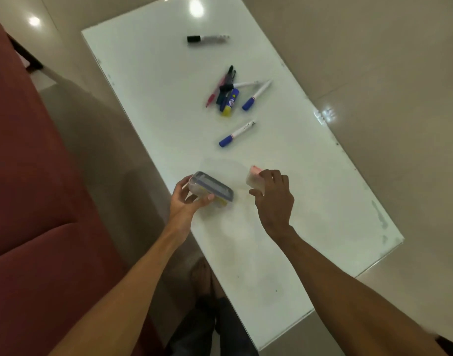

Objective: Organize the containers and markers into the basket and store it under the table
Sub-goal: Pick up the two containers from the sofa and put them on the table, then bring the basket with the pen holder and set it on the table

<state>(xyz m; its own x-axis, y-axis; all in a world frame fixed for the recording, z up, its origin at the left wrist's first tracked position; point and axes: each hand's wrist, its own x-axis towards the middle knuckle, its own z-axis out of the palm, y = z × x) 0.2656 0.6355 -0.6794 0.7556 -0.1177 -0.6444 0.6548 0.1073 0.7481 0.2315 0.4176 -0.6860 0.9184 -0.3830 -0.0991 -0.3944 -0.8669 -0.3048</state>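
Observation:
My left hand (185, 199) grips a small clear container with a blue-rimmed lid (212, 188), tilted just above the white table (310, 191) near its left edge. My right hand (273, 196) holds a second small clear container with a pink lid (254, 177), tipped on its side. Farther up the table lie a blue-capped marker (236, 134), another blue-capped marker (256, 95), a pile of pens and markers with a yellow and blue glue stick (229, 95), and a black-capped marker (207, 38) at the far end. No basket is in view.
A dark red sofa (32, 191) runs along the left, close to the table. My feet (202, 278) show through the gap beside the table's left edge. Glossy beige floor (387, 73) surrounds the table on the right.

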